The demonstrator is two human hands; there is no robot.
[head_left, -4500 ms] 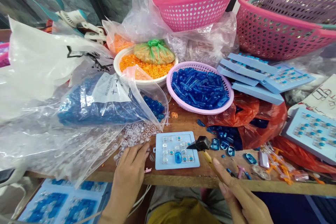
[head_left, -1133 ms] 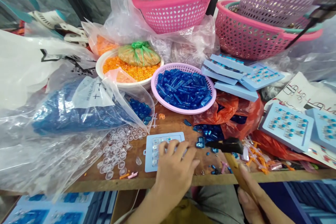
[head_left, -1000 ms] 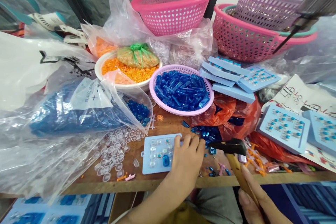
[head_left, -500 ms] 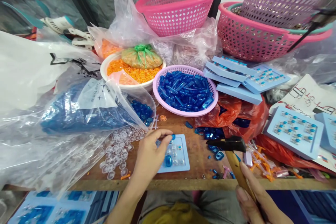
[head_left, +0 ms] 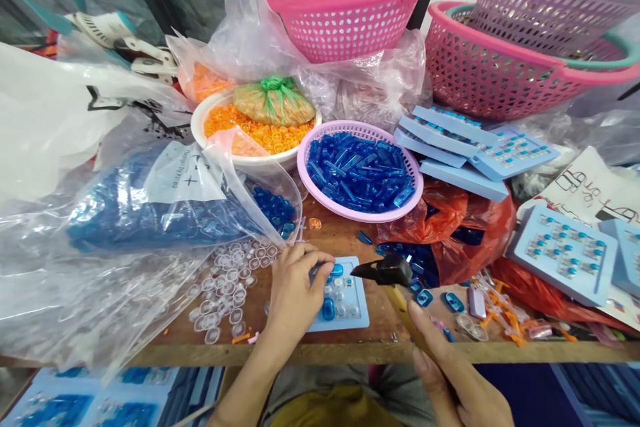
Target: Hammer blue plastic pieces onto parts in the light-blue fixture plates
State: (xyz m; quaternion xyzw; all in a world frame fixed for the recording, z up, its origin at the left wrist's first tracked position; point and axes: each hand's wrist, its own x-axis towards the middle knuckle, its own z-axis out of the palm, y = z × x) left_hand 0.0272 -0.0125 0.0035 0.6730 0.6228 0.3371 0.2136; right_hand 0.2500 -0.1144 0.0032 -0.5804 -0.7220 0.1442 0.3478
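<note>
My left hand [head_left: 299, 285] rests over the left part of a light blue tray [head_left: 363, 303]. Its thumb and forefinger are pinched at the edge of a clear blue plastic piece [head_left: 338, 270] near the tray's top; the other fingers are partly hidden. Another blue plastic piece [head_left: 328, 309] sits lower in the tray, among small clear pieces [head_left: 341, 295]. My right hand [head_left: 440, 367] is wrapped around the wooden handle of a hammer [head_left: 387, 271]. The hammer's dark head hangs just right of the upper blue piece, its pointed end towards it.
A lilac basket [head_left: 306, 180] of blue pieces stands behind the tray. Clear rings [head_left: 233, 287] lie to the left, beside a bag of blue pieces [head_left: 165, 213]. Filled light blue trays [head_left: 565, 247], a red bag [head_left: 493, 233] and loose pieces are on the right. The table edge [head_left: 350, 352] runs in front.
The hammer has moved left, from beside the tray to above its right edge. The upper blue piece shows more fully under my left fingertips. The view has shifted slightly.
</note>
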